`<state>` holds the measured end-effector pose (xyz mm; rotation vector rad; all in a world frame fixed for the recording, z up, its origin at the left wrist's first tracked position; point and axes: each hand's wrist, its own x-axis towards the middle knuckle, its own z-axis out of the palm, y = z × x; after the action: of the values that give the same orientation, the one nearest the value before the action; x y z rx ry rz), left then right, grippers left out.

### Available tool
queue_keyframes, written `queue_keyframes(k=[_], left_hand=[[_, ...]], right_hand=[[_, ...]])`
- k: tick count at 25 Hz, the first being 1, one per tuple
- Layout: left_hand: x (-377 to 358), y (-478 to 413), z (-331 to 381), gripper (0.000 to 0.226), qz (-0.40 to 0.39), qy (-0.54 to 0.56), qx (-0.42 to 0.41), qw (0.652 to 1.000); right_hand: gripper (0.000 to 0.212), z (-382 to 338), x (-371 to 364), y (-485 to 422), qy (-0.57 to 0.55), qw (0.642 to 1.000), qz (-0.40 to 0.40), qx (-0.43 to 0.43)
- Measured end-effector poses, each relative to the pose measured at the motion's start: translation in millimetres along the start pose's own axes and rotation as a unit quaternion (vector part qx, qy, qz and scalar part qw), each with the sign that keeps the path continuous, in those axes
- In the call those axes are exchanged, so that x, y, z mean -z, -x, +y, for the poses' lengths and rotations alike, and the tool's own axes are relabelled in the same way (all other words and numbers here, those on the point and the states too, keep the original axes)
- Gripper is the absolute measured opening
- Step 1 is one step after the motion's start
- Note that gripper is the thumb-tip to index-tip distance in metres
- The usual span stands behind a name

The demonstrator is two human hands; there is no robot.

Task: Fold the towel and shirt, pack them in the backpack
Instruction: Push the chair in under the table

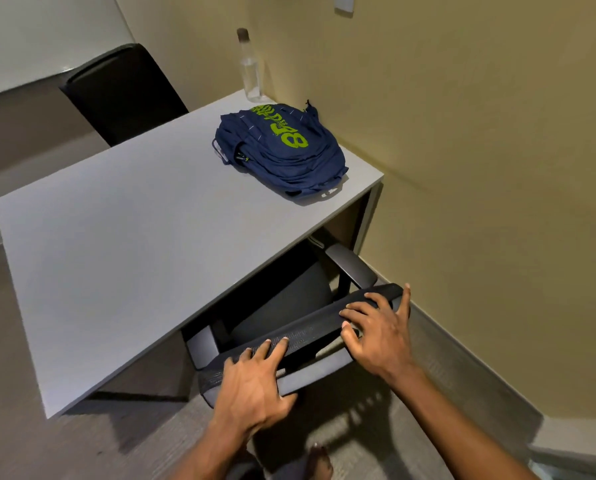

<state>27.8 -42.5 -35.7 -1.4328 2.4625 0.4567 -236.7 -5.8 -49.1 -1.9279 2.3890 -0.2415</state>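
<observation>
The backpack lies on the tabletop at its far right corner, a bottle just behind it (by the wall); a chair sits tucked beneath the near edge.

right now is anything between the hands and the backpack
Yes: the office chair, whose backrest the left hand and right hand hold, sits tucked under the near edge of the table. Beyond it only bare tabletop leads to the backpack.
</observation>
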Motion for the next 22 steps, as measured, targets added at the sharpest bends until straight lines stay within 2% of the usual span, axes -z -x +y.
queue_keyframes(k=[9,22], left_hand=[[16,-22,-18,0.096,0.052,0.019,0.048,0.997],[35,-62,-52,0.093,0.086,0.059,0.093,0.99]], right_hand=[[0.046,-22,-1,-73,0.001,0.997,-0.026,0.07],[0.052,-52,-7,-151,-0.018,0.991,-0.059,0.118]])
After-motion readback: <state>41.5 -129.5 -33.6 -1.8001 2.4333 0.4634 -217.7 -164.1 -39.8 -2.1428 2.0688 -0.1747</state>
